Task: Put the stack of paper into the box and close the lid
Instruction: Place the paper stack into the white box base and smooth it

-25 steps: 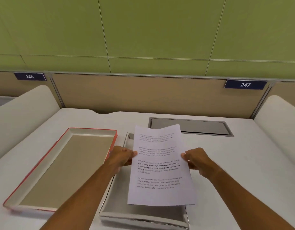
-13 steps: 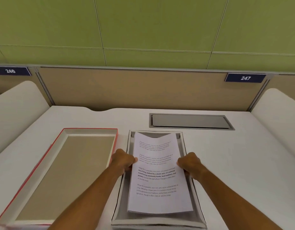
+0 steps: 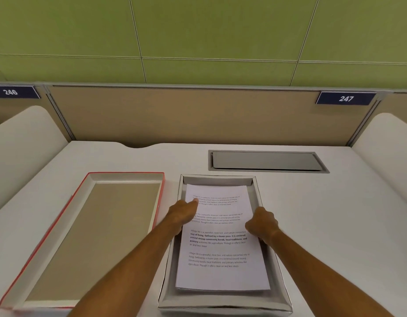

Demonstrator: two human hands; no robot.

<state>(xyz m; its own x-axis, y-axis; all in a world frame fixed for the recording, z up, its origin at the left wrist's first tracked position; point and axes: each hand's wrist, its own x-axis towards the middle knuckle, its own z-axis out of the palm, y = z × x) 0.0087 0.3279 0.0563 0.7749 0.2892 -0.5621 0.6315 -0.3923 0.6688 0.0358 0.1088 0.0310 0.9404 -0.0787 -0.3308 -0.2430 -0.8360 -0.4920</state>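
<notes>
The stack of paper (image 3: 222,239) lies flat inside the grey box (image 3: 275,304) on the bench (image 3: 335,225); the left hand (image 3: 183,213) rests fingers loosely extended on its left edge, the right hand (image 3: 262,223) curled at its right edge, grip unclear; best to let go gently, then fetch the red-edged lid (image 3: 88,236) lying upturned just beside.

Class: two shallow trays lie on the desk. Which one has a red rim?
The left tray, the lid lying upside down and empty. The grey box to its right holds the stack of paper and shows no red.
</notes>
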